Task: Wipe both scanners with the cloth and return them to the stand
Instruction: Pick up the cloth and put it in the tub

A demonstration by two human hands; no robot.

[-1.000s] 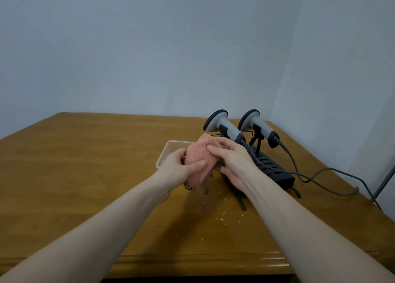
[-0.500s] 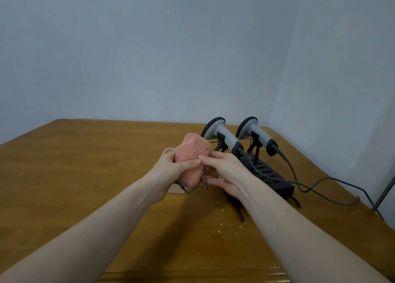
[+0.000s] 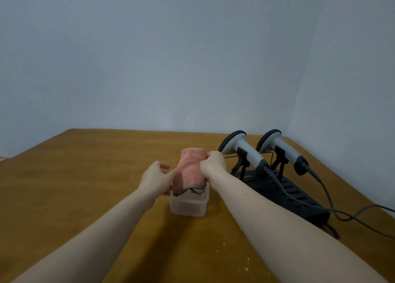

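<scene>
Both hands hold the pink cloth over a clear tub: left hand pinches its lower edge, right hand grips the top. Two scanners sit on the stand just right of the right grip.

Right hand fingers behind cloth; cables cut off.

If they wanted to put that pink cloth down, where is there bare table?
The table is bare left of the clear container and the left hand. Nearer, between the forearms, only crumbs. The right side is crowded: stand, two scanners, trailing cables.
</scene>
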